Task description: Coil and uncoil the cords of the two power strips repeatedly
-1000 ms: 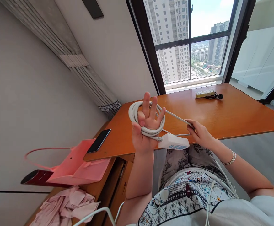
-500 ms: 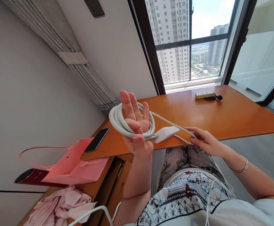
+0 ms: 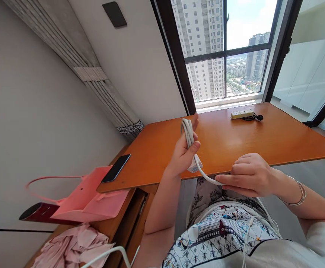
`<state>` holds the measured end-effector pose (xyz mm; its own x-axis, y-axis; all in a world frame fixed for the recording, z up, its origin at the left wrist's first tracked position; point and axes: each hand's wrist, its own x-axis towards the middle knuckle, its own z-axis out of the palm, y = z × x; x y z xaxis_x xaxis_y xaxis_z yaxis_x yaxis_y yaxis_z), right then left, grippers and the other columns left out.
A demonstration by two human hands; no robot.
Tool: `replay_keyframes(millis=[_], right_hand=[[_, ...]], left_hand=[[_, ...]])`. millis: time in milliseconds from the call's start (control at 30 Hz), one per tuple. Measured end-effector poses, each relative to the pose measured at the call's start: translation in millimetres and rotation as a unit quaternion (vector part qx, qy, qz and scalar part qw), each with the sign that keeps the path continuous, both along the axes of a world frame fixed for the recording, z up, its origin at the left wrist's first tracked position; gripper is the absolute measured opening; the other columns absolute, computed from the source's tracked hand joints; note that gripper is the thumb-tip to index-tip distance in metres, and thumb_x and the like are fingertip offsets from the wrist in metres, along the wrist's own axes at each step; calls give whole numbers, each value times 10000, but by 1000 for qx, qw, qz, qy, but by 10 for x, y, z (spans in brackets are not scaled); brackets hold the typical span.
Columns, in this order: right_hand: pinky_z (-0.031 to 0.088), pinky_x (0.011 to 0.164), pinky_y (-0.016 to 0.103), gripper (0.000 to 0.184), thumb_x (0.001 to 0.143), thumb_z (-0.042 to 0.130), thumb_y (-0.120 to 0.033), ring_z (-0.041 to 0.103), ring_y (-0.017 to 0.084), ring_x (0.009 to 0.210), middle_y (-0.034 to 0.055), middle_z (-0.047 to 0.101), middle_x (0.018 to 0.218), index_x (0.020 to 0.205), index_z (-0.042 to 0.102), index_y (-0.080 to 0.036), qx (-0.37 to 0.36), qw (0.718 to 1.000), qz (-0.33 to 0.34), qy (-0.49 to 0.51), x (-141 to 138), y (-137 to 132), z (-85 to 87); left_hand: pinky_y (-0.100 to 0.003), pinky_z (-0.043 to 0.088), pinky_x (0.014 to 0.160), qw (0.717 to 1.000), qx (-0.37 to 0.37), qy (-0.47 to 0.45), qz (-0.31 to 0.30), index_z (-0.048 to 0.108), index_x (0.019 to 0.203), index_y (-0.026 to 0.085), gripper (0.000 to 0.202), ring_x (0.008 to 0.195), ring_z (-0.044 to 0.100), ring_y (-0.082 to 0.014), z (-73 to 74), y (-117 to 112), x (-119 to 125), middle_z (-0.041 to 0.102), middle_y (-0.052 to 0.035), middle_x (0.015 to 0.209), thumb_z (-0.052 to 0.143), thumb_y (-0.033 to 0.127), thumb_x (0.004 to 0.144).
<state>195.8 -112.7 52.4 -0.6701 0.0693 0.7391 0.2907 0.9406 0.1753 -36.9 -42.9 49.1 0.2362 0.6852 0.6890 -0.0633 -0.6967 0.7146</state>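
Observation:
A white cable (image 3: 188,132) is wound in several loops round my left hand (image 3: 180,158). That hand is turned edge-on, its thumb pressing on the loops while some fingertips point up behind them. Below the loops hangs a white block (image 3: 195,165), partly covered by the cable; I cannot tell its exact kind. A length of the cable droops from the coil to my right hand (image 3: 248,175), which pinches it between thumb and fingers near the table's front edge. Its other fingers are curled in.
The orange-brown wooden table (image 3: 223,143) bears a phone (image 3: 116,168) at its left corner and a power strip (image 3: 242,114) with a black plug at the back. A pink bag (image 3: 91,203) and crumpled pink cloth (image 3: 73,245) lie lower left. Another white cord (image 3: 109,252) curves nearby.
My left hand has turned from palm-up to edge-on, moved right, and closed its thumb on the loops. My right hand has rolled over, keeping its pinch on the cable.

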Motion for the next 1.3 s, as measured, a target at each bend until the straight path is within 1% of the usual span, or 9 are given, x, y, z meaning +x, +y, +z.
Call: replay_keyframes(millis=[200, 300, 433, 567, 700, 800, 1000, 1167, 1300], right_hand=[[440, 609, 246, 243, 1006, 539, -265, 541, 100, 650, 11, 617, 780, 1145, 733, -215, -93, 986, -17, 139, -133, 219, 419], [464, 648, 259, 233, 992, 566, -302, 565, 108, 691, 25, 633, 815, 1074, 759, -200, -156, 972, -26, 176, -191, 373, 470], [462, 667, 269, 229, 967, 601, -341, 558, 111, 701, 20, 627, 804, 1005, 772, -193, -242, 952, -12, 187, -188, 502, 382], [455, 685, 270, 265, 962, 609, -392, 546, 111, 727, 17, 595, 808, 982, 774, -185, -309, 937, 4, 166, -72, 641, 229], [421, 642, 261, 382, 987, 531, -465, 492, 108, 692, 3, 557, 759, 1019, 749, -153, -404, 903, 21, 142, 27, 841, -7], [382, 573, 248, 467, 1022, 425, -473, 429, 103, 609, -26, 513, 680, 1179, 690, -122, -485, 862, 4, 148, 11, 893, -269], [506, 764, 311, 387, 1046, 358, -324, 640, 175, 839, 83, 714, 945, 1256, 624, -137, -443, 892, -87, 34, -126, 622, -696], [533, 790, 342, 330, 1023, 378, -232, 706, 226, 936, 136, 732, 1116, 1260, 594, -150, -329, 918, -221, -5, -42, 511, -828], [534, 768, 329, 280, 1031, 390, -258, 712, 222, 920, 117, 738, 1082, 1151, 628, -172, -292, 920, -243, 97, 152, 524, -784]], left_hand=[[-536, 384, 1126, 962, -157, 0, -222, 616, 801, 207, 722, 1281, 546, -377, -191, -131, 206, 708, -138, 1115, 431, 902, 751], [-536, 392, 1118, 940, -183, 15, -286, 563, 766, 210, 626, 1161, 606, -365, -228, -241, 218, 678, -87, 896, 637, 827, 690], [-570, 325, 1145, 930, -212, 20, -299, 537, 816, 198, 389, 1222, 608, -368, -154, -346, 178, 679, -90, 1034, 766, 510, 782], [-598, 334, 1130, 918, -230, 43, -320, 524, 810, 199, 409, 1251, 607, -403, -95, -374, 121, 722, -148, 1089, 732, 551, 800], [-638, 350, 1123, 913, -209, 36, -348, 492, 762, 239, 453, 1148, 676, -409, -113, -384, 28, 765, -129, 838, 698, 642, 777], [-684, 292, 1146, 935, -174, -22, -309, 466, 734, 255, 578, 1140, 679, -427, -102, -393, -30, 745, -92, 709, 591, 819, 733], [-631, 371, 1117, 975, -141, -103, -141, 499, 757, 249, 646, 1288, 595, -389, 41, -321, -12, 676, -61, 1338, 499, 895, 724], [-603, 412, 1100, 976, -129, -119, -129, 501, 745, 242, 638, 1308, 584, -370, 52, -248, -57, 661, -72, 1363, 517, 880, 736], [-621, 423, 1081, 971, -162, -100, -147, 435, 690, 230, 659, 1235, 635, -391, 6, -241, -135, 731, -110, 1232, 577, 874, 696]])
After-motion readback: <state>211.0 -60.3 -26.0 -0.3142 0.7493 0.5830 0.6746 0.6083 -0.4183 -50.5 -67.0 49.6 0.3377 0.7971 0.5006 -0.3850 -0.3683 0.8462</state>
